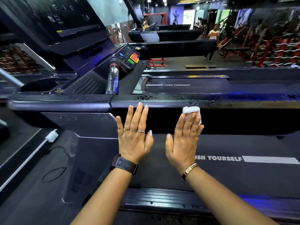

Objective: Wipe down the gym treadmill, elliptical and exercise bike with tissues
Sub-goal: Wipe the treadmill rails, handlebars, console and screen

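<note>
Head view: we hold both hands up, flat, at the treadmill's side rail [227,101]. Our left hand [134,138] is bare, its fingers straight and slightly spread with the tips at the rail's edge, likely to steady us. Our right hand [183,140] lays straight fingers over a wadded tissue [191,109], thumb apart, just below the rail's wet top. We judge that the flat hand is there to spread pressure for wiping.

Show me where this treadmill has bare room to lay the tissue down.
Free: the belt below the handrail, to the right of the right hand and above the PUSH YOURSELF lettering. The handrail top to the right of the tissue is also free, though it looks speckled with droplets. Crowded: the console corner, where a bottle stands beside the button panel.
</note>
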